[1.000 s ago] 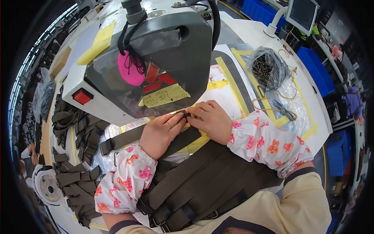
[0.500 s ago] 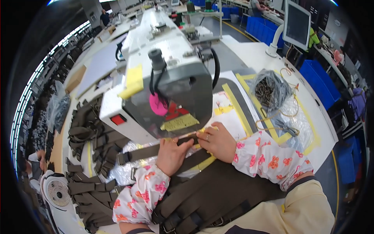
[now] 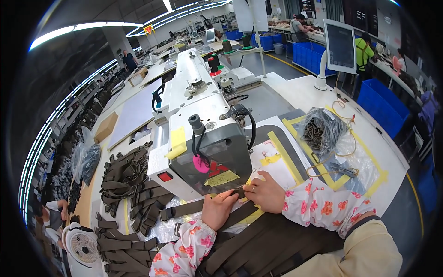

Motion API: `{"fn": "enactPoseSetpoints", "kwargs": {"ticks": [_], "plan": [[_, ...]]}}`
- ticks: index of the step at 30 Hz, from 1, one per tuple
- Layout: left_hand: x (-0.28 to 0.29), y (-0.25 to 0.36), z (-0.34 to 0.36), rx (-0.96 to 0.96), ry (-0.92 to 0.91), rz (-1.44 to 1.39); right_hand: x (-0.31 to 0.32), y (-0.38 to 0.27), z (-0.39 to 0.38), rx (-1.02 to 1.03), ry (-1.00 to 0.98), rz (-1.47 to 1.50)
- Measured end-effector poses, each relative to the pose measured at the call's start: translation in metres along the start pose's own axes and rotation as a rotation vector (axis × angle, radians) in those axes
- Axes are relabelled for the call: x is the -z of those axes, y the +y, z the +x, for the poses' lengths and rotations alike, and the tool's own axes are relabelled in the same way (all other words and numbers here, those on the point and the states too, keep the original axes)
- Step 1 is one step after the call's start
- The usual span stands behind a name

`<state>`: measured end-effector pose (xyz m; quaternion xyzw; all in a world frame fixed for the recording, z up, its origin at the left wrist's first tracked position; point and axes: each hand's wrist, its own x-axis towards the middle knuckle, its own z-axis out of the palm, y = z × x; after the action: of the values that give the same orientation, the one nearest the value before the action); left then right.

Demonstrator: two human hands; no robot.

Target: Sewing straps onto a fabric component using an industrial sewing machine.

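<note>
A flat webbing strap (image 3: pixel 188 208), dark olive-brown and matte, is gripped near one end between the closed fingertips of the left hand (image 3: pixel 217 210) and the right hand (image 3: pixel 266 193), which are brought almost together. The pinched part is largely covered by the fingers; from there the strap is stretched leftward, passed behind the left hand and ended at a metal buckle (image 3: pixel 163 215). Both forearms are covered by floral sleeves (image 3: pixel 323 204). Just beyond the fingertips, the view is blocked by the grey-fronted head of a sewing machine (image 3: pixel 221 161), to which a pink tag (image 3: pixel 200 164) is hung and a red switch (image 3: pixel 164 177) is fitted. Below the hands, a broad layer of similar straps (image 3: pixel 263 237) is spread, and more are heaped on the left (image 3: pixel 122 177), near a white fan (image 3: pixel 84 247). On the right, a clear plastic bag (image 3: pixel 339 131) filled with metal hardware (image 3: pixel 314 134) is placed on the white surface (image 3: pixel 392 159), with a yellowish cord (image 3: pixel 330 174) looped beside it. Farther out, a monitor (image 3: pixel 340 46) is mounted on a bent post, and blue bins (image 3: pixel 383 106) are lined up behind.
</note>
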<state>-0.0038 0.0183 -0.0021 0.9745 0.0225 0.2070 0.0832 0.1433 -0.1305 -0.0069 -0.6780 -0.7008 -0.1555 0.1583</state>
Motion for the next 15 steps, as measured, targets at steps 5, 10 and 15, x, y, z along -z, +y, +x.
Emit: {"fn": "enactPoseSetpoints", "kwargs": {"ticks": [5, 10, 15], "plan": [[0.001, -0.002, 0.001, -0.014, -0.004, 0.02, -0.001, 0.002, 0.002, 0.01, -0.027, -0.047], [-0.005, -0.012, -0.002, -0.051, -0.047, 0.017, 0.0, 0.004, 0.002, -0.011, -0.033, -0.06], [-0.011, -0.02, 0.0, -0.042, 0.025, -0.061, -0.004, 0.009, 0.005, -0.053, -0.049, 0.002]]}}
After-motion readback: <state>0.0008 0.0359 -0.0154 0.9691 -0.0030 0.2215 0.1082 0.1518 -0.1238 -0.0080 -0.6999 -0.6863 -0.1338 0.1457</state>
